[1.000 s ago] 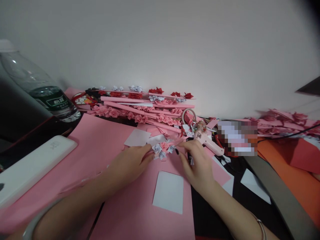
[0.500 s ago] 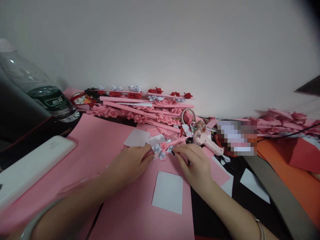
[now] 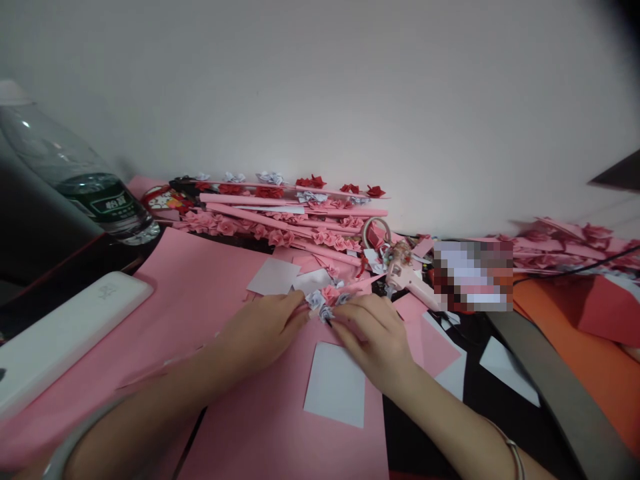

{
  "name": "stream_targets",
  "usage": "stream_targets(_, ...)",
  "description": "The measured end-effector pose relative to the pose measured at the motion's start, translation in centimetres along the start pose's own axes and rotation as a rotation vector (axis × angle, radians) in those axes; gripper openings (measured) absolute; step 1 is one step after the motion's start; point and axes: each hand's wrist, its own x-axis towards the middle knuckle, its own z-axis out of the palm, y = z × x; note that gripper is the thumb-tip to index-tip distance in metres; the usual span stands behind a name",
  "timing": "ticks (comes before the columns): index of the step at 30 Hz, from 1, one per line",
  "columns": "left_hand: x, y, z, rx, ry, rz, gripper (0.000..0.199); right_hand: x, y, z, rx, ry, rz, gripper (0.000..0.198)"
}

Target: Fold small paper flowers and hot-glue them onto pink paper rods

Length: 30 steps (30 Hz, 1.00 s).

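A small cluster of pink and white paper roses [image 3: 320, 300] is between my two hands, above the pink paper sheet. My left hand [image 3: 267, 327] is closed on the cluster's left side, thumb and fingers pinched together. From the right, my right hand [image 3: 375, 337] pinches the front white paper rose, its fingertips partly covering the blooms. A pink paper strip reaches out behind the cluster toward the glue gun. In front of my hands a white paper square [image 3: 335, 385] lies on the pink sheet [image 3: 280, 427].
Behind lie pink paper rolls and rose stems [image 3: 270, 217]. A pink glue gun [image 3: 415, 283] and tape roll [image 3: 375, 233] are right of centre. At left are a water bottle [image 3: 100, 193] and a white oblong case [image 3: 80, 333]. Orange paper [image 3: 565, 340] lies at right.
My right hand has moved left and slightly down, from the cluster's right side to its front rose. My left hand keeps its hold nearly in place.
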Motion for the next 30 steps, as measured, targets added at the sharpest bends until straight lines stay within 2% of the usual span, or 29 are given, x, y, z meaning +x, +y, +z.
stream_targets(14,0.0,-0.1,0.4,0.040,0.007,0.024,0.030,0.0,0.0,0.6,-0.038,-0.008,-0.006,0.011)
stream_targets(20,0.1,-0.1,0.1,0.075,0.000,0.000,0.031,0.3,0.5,-1.6,0.034,0.028,-0.077,0.021)
stream_targets(22,0.1,-0.1,-0.2,0.105,0.006,-0.022,0.029,0.4,1.6,-2.9,-0.049,0.092,-0.014,0.022)
stream_targets(25,0.1,-0.3,-0.5,0.138,0.016,-0.047,0.026,0.5,4.1,-4.7,-0.262,0.133,0.162,0.029)
stream_targets(30,0.0,-0.6,-0.7,0.143,0.020,-0.047,0.027,-0.4,7.8,-5.8,-0.536,-0.023,0.430,0.050)
